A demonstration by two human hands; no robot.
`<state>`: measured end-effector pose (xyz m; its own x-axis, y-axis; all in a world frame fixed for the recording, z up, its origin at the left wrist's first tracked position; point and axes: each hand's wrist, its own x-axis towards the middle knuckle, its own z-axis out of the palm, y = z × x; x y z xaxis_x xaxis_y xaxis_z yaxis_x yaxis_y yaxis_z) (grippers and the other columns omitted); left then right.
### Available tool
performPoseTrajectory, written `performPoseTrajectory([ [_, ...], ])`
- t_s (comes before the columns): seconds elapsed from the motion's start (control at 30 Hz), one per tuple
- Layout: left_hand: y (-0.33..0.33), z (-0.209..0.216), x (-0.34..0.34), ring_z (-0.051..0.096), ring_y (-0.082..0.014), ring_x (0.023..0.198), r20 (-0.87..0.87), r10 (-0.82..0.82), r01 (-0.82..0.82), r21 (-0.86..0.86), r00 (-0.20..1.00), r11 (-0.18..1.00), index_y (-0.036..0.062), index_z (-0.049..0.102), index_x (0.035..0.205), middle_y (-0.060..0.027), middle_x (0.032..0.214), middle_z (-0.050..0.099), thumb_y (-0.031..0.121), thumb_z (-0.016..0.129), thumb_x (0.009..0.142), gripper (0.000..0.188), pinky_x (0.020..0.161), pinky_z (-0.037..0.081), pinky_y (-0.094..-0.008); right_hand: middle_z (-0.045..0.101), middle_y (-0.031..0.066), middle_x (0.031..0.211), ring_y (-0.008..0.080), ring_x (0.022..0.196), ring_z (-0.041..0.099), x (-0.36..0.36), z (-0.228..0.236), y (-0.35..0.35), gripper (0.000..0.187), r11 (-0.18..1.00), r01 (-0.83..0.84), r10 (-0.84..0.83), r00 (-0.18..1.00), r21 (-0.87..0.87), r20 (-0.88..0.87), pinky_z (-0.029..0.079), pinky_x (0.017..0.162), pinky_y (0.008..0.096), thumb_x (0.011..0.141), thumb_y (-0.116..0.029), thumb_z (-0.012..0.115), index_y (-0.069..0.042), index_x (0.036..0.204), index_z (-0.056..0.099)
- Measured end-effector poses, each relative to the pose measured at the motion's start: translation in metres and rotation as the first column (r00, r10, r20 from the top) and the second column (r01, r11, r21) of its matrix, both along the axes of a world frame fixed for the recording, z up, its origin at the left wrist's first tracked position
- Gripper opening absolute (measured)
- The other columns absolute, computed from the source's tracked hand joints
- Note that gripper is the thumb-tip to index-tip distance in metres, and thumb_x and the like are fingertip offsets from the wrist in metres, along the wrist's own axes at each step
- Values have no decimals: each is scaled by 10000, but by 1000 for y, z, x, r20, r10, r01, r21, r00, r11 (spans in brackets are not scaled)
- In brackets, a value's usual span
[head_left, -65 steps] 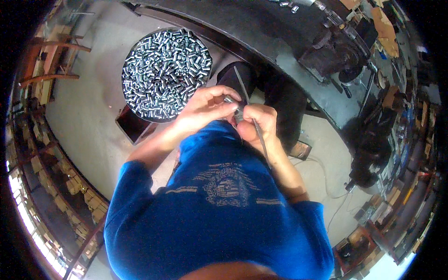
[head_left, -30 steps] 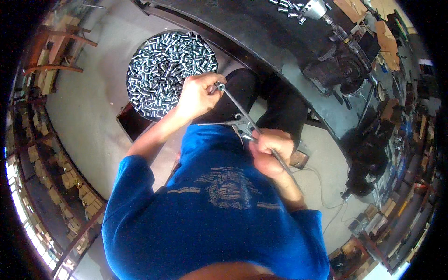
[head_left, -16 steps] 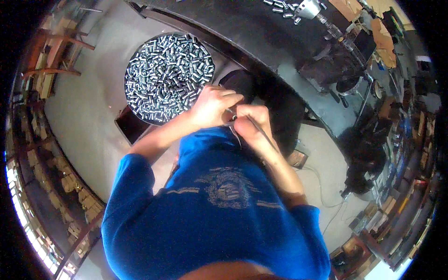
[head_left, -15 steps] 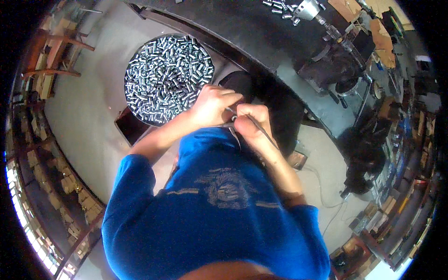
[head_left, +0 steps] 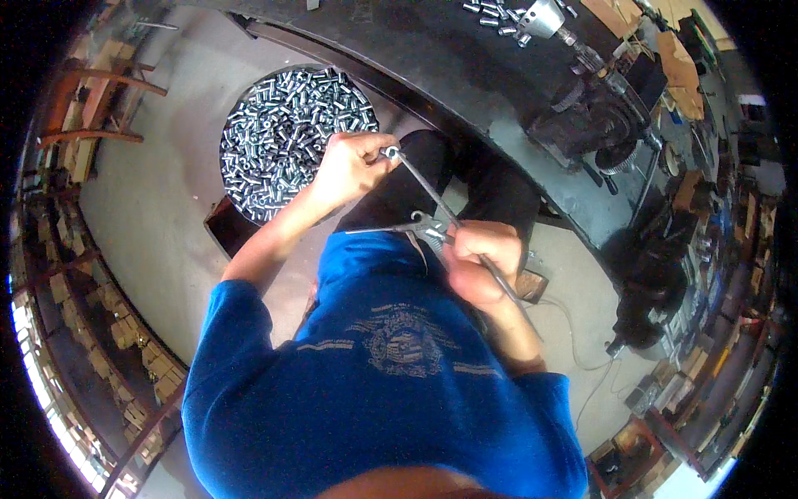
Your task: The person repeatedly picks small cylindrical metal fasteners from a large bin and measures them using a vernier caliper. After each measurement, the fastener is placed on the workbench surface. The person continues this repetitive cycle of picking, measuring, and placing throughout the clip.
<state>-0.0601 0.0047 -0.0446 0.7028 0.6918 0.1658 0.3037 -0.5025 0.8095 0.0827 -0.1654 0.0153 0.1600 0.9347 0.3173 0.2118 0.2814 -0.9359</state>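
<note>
A pale workshop floor (head_left: 150,208) spreads beneath a long dark table (head_left: 399,62) that runs from the top of the view down its right side, while shelving (head_left: 62,283) stacked with tan, block-like items curves along the left. Between them a person in a blue printed T-shirt (head_left: 366,432) and black trousers (head_left: 399,187) works over the lap. A wooden frame (head_left: 108,108) stands on the floor at upper left. Ahead and to the left, near the person's knee, sits a round dark tub (head_left: 259,81) heaped with short, shiny metal sleeves; a brown box (head_left: 229,224) shows partly from under it. On the table rests a dark machine (head_left: 582,121) with a silver conical head (head_left: 544,18).

The person's left hand (head_left: 353,166) is raised just beside the tub, its grip closed with fingertips pinched on a metal piece (head_left: 389,152) whose round open end shows. The right hand (head_left: 486,249), lower and in front of the shirt hem, has its grip clamped around a slim metal rod (head_left: 428,191), which slants up to the piece; whether the rod's end enters it cannot be told. A hooked metal tool (head_left: 424,223), its thin tip pointing left, lies against the right fingers. Loose sleeves (head_left: 490,12) lie scattered on the table beside the silver head.
</note>
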Motion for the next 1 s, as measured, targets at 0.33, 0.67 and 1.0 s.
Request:
performPoseTrajectory([
  [0.33, -10, 8, 9, 562, -249, 549, 29, -261, 234, 353, 965, 906, 63, 623, 822, -84, 621, 564, 38, 684, 609, 224, 493, 441, -336, 274, 37, 503, 135, 431, 289, -3, -17, 8, 323, 976, -26, 19, 999, -218, -34, 221, 420, 301, 682, -155, 586, -45, 552, 311],
  [0.67, 20, 16, 45, 589, -291, 589, -136, -275, 305, 534, 952, 789, 69, 617, 809, -103, 658, 592, 174, 629, 680, 166, 526, 464, -386, 307, 20, 474, 116, 414, 326, 15, -36, -12, 231, 965, 213, -228, 970, -153, -83, 244, 405, 273, 588, -10, 521, -60, 520, 306],
  [1.0, 154, 29, 152, 626, -323, 751, -383, 33, 204, 561, 923, 802, 123, 664, 857, -148, 769, 640, 169, 603, 701, 174, 657, 500, -433, 310, -8, 487, 85, 450, 332, 8, -28, -41, 300, 903, 404, -407, 913, -146, 11, 268, 432, 240, 603, 120, 501, -69, 518, 283],
])
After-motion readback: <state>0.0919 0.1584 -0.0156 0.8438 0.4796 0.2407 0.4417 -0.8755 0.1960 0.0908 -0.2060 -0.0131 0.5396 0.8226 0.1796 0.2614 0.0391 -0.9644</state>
